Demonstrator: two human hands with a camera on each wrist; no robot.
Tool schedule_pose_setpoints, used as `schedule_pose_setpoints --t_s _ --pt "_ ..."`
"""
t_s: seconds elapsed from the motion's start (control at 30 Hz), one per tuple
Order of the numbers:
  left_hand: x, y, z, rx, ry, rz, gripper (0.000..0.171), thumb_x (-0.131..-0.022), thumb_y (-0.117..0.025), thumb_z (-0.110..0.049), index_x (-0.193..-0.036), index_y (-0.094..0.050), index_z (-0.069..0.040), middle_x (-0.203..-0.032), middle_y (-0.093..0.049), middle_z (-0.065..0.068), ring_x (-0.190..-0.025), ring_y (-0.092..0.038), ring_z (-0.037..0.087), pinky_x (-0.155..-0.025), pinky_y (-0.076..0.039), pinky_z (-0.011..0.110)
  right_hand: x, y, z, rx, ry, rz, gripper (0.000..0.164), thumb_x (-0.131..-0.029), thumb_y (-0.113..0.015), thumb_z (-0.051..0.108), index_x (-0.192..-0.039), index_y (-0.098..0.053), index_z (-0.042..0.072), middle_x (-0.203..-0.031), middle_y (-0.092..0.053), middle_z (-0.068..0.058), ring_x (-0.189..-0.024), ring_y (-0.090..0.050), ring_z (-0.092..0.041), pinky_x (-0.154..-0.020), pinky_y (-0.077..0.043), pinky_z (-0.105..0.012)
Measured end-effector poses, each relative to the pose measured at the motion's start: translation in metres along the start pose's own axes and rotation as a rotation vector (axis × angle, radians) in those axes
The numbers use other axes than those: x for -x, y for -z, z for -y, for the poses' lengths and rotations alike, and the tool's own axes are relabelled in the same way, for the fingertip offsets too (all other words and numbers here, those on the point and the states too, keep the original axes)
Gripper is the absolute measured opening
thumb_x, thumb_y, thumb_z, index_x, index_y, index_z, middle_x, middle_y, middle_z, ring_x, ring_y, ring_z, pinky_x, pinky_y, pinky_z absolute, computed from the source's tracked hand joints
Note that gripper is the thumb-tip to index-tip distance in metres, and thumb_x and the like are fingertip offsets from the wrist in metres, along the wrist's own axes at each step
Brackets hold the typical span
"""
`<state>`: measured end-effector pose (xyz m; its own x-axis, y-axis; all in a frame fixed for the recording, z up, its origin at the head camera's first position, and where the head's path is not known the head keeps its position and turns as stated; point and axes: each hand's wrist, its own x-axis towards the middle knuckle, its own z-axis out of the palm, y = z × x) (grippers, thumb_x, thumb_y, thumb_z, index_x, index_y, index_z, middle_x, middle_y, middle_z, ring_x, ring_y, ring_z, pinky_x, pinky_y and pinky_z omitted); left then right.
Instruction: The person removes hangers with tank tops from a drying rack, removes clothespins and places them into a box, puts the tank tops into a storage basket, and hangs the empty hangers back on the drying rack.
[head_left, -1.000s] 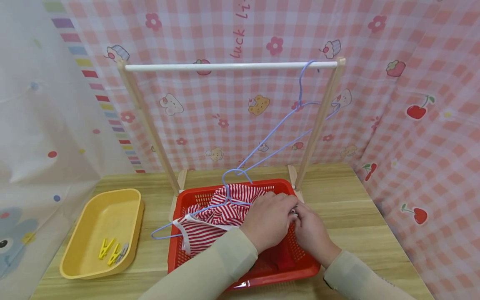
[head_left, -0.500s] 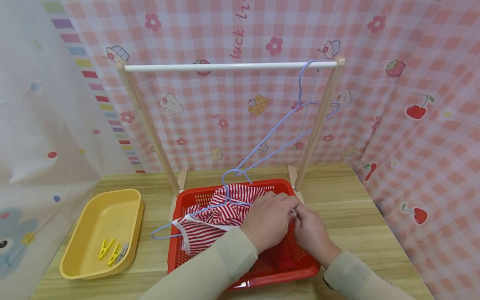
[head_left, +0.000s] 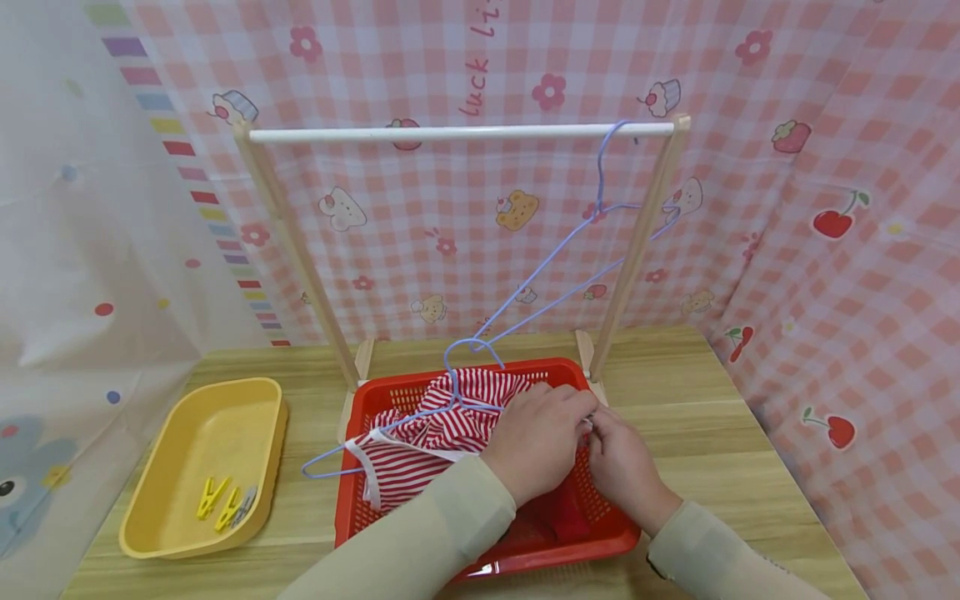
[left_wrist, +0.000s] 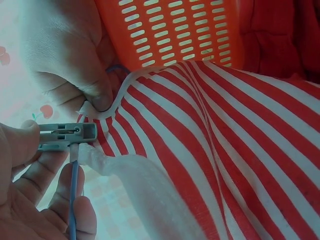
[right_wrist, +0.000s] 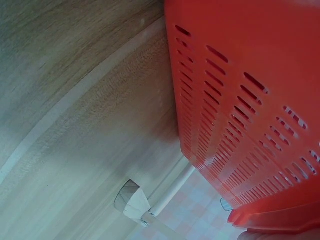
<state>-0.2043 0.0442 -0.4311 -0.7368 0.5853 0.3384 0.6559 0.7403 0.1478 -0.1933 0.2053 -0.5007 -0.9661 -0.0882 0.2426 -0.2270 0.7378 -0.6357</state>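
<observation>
My left hand (head_left: 536, 437) pinches a grey clothespin (left_wrist: 65, 135) between thumb and fingers, as the left wrist view shows. The clothespin straddles the white-trimmed strap and the wire of a blue hanger. In that view my right hand (left_wrist: 70, 55) pinches the same strap just beyond the clothespin. The strap belongs to a red-and-white striped sleeveless top (head_left: 408, 475), which hangs on the blue hanger (head_left: 454, 385) over a red basket (head_left: 570, 552). From the head view, both hands meet above the basket's right side and mostly hide the clothespin.
Behind the basket stands a wooden rack with a white bar (head_left: 450, 134). A second blue hanger (head_left: 600, 179) hangs bare at its right end. At left, a yellow tray (head_left: 225, 425) holds yellow clothespins (head_left: 212, 497) and grey ones. Dark red cloth (left_wrist: 280, 30) lies in the basket.
The arms and the hanger stay in place. Only the small bit visible between the fingertips shifts slightly, with more red and white showing there now.
</observation>
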Motion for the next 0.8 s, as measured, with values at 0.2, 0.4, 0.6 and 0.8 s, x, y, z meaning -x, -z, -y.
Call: schedule_pose_setpoints --t_s 0.2,0.4,0.6,0.8 --pt "0.0003 0.0006 0.0000 -0.002 -0.007 -0.018 0.004 -0.101 -0.066 -0.023 -0.103 -0.070 -0.024 -0.102 -0.077 -0.006 -0.092 -0.068 0.018 -0.078 -0.054 0.030 0.0003 0.0000 0.0001 0.001 -0.004 -0.004 0.032 -0.100 -0.050 -0.006 -0.121 -0.074 0.002 -0.144 -0.065 -0.018 -0.133 -0.063 -0.038 -0.109 -0.051 -0.056" --pt "-0.0001 -0.0005 0.0008 0.016 -0.005 -0.016 0.004 -0.101 -0.066 -0.021 -0.102 -0.069 -0.023 -0.101 -0.076 -0.005 -0.092 -0.068 0.019 -0.078 -0.054 0.031 -0.0003 0.0001 -0.0005 -0.004 -0.024 0.011 0.032 -0.102 -0.049 -0.005 -0.120 -0.074 0.004 -0.145 -0.064 -0.017 -0.133 -0.063 -0.038 -0.109 -0.050 -0.057" --pt "-0.0002 0.0000 0.0007 0.030 -0.002 -0.009 0.004 -0.101 -0.066 -0.021 -0.101 -0.069 -0.023 -0.100 -0.076 -0.005 -0.092 -0.068 0.018 -0.078 -0.054 0.030 -0.0011 0.0001 -0.0014 -0.013 -0.046 0.033 0.032 -0.102 -0.048 -0.004 -0.120 -0.074 0.006 -0.148 -0.063 -0.016 -0.136 -0.061 -0.037 -0.110 -0.049 -0.056" --pt "-0.0004 0.0006 0.0013 0.044 -0.004 -0.014 0.004 -0.101 -0.067 -0.020 -0.102 -0.070 -0.023 -0.097 -0.075 -0.005 -0.091 -0.067 0.017 -0.077 -0.053 0.029 -0.0012 0.0005 -0.0017 -0.015 -0.046 0.037 0.035 -0.103 -0.048 -0.004 -0.124 -0.073 0.006 -0.149 -0.062 -0.017 -0.137 -0.060 -0.038 -0.110 -0.048 -0.056"
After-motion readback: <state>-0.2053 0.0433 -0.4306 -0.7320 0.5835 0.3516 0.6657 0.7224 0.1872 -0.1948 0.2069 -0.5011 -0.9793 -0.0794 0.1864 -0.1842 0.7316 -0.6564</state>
